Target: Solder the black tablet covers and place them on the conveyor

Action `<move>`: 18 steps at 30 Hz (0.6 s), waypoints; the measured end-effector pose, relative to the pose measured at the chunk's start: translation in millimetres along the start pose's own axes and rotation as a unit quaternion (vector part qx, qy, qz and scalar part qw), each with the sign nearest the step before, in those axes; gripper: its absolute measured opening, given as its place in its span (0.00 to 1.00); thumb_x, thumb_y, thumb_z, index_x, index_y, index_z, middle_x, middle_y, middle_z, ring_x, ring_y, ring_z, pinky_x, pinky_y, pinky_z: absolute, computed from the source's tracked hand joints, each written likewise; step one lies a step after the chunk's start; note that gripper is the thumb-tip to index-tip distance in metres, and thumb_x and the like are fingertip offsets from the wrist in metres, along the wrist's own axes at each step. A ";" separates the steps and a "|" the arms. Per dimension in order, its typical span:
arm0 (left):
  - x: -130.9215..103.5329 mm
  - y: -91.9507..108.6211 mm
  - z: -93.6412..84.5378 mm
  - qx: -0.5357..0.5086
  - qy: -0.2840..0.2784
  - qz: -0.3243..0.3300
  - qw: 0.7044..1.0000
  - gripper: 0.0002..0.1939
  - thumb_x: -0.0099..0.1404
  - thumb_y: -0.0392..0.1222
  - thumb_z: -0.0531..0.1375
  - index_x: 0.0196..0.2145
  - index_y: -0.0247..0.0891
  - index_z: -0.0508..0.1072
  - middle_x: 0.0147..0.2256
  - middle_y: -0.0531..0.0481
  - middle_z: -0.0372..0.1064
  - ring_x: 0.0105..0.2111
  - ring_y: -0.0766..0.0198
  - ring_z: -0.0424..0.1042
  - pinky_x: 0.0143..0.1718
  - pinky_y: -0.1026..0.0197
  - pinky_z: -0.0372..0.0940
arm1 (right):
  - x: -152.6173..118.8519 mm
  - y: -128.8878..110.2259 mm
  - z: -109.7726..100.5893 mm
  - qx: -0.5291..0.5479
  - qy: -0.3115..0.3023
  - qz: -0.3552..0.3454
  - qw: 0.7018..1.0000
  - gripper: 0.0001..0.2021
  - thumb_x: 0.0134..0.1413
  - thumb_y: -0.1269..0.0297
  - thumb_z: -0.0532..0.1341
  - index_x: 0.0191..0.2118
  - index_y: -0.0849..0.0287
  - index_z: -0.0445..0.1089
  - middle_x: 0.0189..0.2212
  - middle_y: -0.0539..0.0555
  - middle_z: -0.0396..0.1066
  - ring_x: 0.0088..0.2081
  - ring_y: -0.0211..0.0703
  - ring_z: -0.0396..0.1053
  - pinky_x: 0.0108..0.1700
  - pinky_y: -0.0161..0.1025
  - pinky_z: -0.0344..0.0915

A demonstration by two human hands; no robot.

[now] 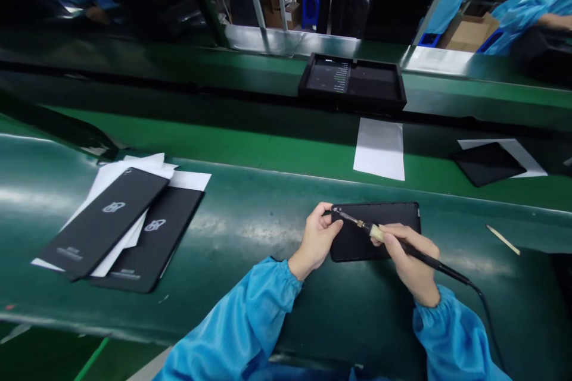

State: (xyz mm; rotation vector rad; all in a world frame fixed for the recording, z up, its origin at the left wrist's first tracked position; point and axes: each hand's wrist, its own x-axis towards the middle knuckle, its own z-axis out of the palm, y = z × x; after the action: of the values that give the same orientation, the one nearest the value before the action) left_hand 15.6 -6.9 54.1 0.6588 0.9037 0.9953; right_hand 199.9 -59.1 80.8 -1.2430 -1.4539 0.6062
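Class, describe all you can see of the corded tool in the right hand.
The tool is slim and pen-shaped, with a metallic-looking shaft, a brass-coloured collar, a pale section and a black handle. A dark cable leaves its back and curves toward the picture's bottom edge. The right hand holds it, hiding part of its middle. It slants, tip at the upper-left corner of the black panel, near the left hand; whether the tip touches is too small to tell.
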 end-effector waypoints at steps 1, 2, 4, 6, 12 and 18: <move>-0.2 0.3 0.1 0.001 -0.001 0.000 1.000 0.20 0.55 0.40 0.68 0.41 0.39 0.64 0.32 0.51 0.77 0.27 0.65 0.76 0.31 0.64 0.69 | 1.3 0.2 0.1 0.001 -0.007 0.000 1.000 0.05 0.61 0.70 0.63 0.39 0.56 0.77 0.33 0.52 0.77 0.33 0.42 0.76 0.36 0.39 0.73; -0.3 0.5 0.1 0.001 -0.001 0.001 1.000 0.19 0.55 0.40 0.68 0.40 0.39 0.64 0.32 0.51 0.77 0.27 0.66 0.75 0.31 0.64 0.69 | 2.2 0.5 0.2 0.002 -0.011 -0.001 1.000 0.05 0.61 0.70 0.63 0.39 0.56 0.77 0.33 0.52 0.77 0.33 0.42 0.75 0.36 0.39 0.73; -0.7 0.8 0.3 0.001 -0.002 0.004 1.000 0.19 0.55 0.40 0.68 0.40 0.39 0.64 0.32 0.51 0.77 0.28 0.65 0.76 0.31 0.64 0.69 | 3.5 1.1 0.3 -0.001 -0.018 -0.004 1.000 0.05 0.61 0.69 0.63 0.39 0.57 0.77 0.33 0.53 0.77 0.33 0.43 0.75 0.36 0.40 0.74; -0.9 0.9 0.4 0.001 -0.003 0.005 1.000 0.19 0.55 0.40 0.68 0.40 0.38 0.64 0.32 0.51 0.77 0.28 0.65 0.76 0.32 0.64 0.69 | 4.4 1.5 0.6 -0.001 -0.023 -0.004 1.000 0.05 0.61 0.68 0.63 0.40 0.57 0.78 0.34 0.54 0.77 0.33 0.43 0.75 0.36 0.40 0.74; -0.9 0.8 0.3 0.001 -0.004 0.002 1.000 0.18 0.55 0.39 0.68 0.40 0.38 0.65 0.32 0.52 0.77 0.27 0.66 0.75 0.32 0.64 0.69 | 7.7 2.2 1.2 0.010 -0.035 -0.006 0.999 0.06 0.61 0.70 0.63 0.40 0.55 0.78 0.34 0.52 0.77 0.32 0.41 0.76 0.35 0.37 0.74; -1.9 1.8 -0.3 0.002 -0.011 -0.004 1.000 0.19 0.54 0.40 0.69 0.39 0.39 0.65 0.31 0.52 0.77 0.26 0.66 0.75 0.31 0.64 0.69 | 6.6 8.9 1.1 0.023 -0.042 -0.001 0.999 0.06 0.62 0.70 0.63 0.41 0.56 0.77 0.34 0.53 0.77 0.33 0.42 0.76 0.37 0.39 0.74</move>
State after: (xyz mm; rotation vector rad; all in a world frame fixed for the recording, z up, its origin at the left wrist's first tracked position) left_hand 14.1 -7.9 56.1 0.6680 0.8882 0.9785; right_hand 203.0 -50.0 75.3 -1.1936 -1.5017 0.6931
